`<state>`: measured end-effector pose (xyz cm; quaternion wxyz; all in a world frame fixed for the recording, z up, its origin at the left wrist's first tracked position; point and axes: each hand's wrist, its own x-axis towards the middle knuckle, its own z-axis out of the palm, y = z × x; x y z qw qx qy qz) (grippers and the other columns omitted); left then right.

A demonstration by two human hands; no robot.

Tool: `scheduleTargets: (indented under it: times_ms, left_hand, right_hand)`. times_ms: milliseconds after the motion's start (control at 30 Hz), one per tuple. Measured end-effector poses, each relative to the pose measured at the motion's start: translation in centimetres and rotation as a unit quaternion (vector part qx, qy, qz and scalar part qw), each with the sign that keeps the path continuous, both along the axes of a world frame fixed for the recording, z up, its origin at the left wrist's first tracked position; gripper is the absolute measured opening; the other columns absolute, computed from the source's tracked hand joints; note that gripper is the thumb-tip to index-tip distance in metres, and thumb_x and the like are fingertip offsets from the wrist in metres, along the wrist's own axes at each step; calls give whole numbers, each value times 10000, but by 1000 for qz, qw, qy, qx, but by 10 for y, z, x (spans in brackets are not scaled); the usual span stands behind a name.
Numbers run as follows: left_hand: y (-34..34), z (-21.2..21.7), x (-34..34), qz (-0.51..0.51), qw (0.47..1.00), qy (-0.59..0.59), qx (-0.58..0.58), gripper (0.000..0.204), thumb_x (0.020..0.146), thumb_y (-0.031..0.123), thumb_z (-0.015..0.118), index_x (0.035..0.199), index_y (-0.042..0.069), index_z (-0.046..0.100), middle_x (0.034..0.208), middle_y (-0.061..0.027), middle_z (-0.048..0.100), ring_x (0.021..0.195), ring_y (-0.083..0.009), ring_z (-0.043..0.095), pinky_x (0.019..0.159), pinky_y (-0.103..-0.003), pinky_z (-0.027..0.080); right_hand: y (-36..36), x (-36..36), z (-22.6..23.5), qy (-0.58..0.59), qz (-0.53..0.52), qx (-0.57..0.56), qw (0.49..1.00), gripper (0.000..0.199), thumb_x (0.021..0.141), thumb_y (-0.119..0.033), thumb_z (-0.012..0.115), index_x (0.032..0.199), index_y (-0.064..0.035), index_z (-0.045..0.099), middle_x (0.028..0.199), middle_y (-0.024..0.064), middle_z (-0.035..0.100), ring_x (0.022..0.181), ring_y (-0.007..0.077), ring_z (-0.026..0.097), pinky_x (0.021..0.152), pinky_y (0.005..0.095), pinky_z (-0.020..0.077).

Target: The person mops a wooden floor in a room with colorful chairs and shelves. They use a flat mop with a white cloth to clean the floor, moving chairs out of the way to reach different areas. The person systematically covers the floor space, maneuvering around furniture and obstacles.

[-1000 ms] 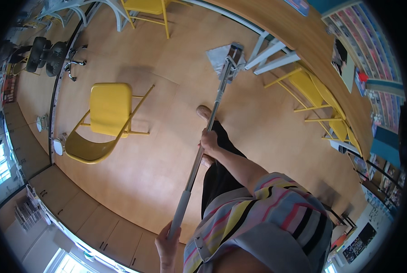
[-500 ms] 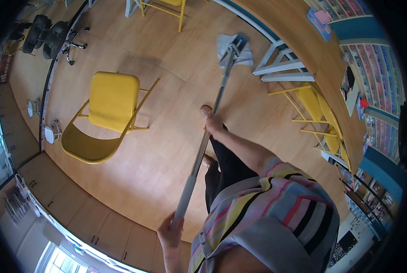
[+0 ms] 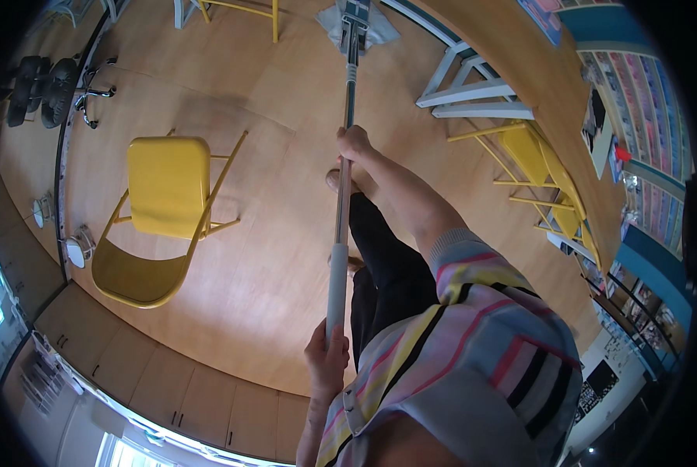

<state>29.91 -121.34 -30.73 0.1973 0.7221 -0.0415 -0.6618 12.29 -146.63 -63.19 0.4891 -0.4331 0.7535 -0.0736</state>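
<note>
A flat mop with a metal pole runs away from me across the wooden floor. My left hand is closed round the grey grip at the pole's near end. Farther up, my right hand wraps the pole with the arm stretched out. At the far end the mop head presses a pale cloth on the floor, partly cut off by the top of the picture. My legs in black trousers stand just right of the pole.
A yellow folding chair stands at the left. More yellow chairs are tucked under the wooden counter on the right, near a white table frame. Cabinets line the lower left; a black swivel chair shows upper left.
The mop head has slid forward and to the left, and the pole now points nearly straight ahead. Both hands moved with it, the right reaching farther out, the left shifting right and forward.
</note>
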Motion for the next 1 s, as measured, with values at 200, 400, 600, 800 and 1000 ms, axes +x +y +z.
scheduleTargets:
  times_ms: [200, 400, 600, 800, 1000]
  left_hand:
    - [101, 32, 30, -113, 991, -69, -3, 284, 883, 237, 564, 1039, 1, 591, 562, 15, 483, 469, -23, 419, 396, -185, 307]
    - [268, 107, 95, -150, 980, -117, 55, 252, 872, 213, 581, 968, -18, 616, 607, 1, 524, 505, -37, 449, 434, -203, 344]
    - [282, 126, 124, -165, 977, -125, 56, 231, 863, 181, 593, 911, -42, 628, 660, -13, 564, 556, -56, 487, 482, -225, 388]
    - [185, 147, 86, -73, 981, -131, 121, 212, 816, 194, 621, 841, -15, 645, 615, -5, 557, 546, -108, 486, 478, -269, 384]
    - [152, 121, 79, 32, 987, -99, 124, 203, 845, 146, 620, 859, -56, 630, 639, 5, 547, 535, -41, 472, 456, -203, 360]
  right_hand:
    - [127, 25, -50, 2, 43, 37, 998, 379, 867, -310, 461, 682, 9, 553, 611, 187, 582, 612, 314, 610, 546, 415, 510]
    - [327, 111, 83, -114, -102, 106, 982, 453, 896, -323, 435, 616, 24, 512, 518, 174, 541, 482, 294, 602, 406, 396, 486]
    - [308, 128, 108, -196, -136, 75, 968, 498, 906, -299, 403, 524, 13, 465, 430, 149, 499, 395, 284, 582, 356, 365, 488]
    - [246, 114, 114, -214, -186, 93, 954, 504, 901, -302, 397, 493, -8, 444, 417, 153, 493, 393, 292, 586, 305, 362, 464]
    - [195, 97, 107, -236, -221, 91, 942, 496, 908, -291, 410, 498, -12, 441, 414, 128, 489, 357, 266, 564, 292, 331, 451]
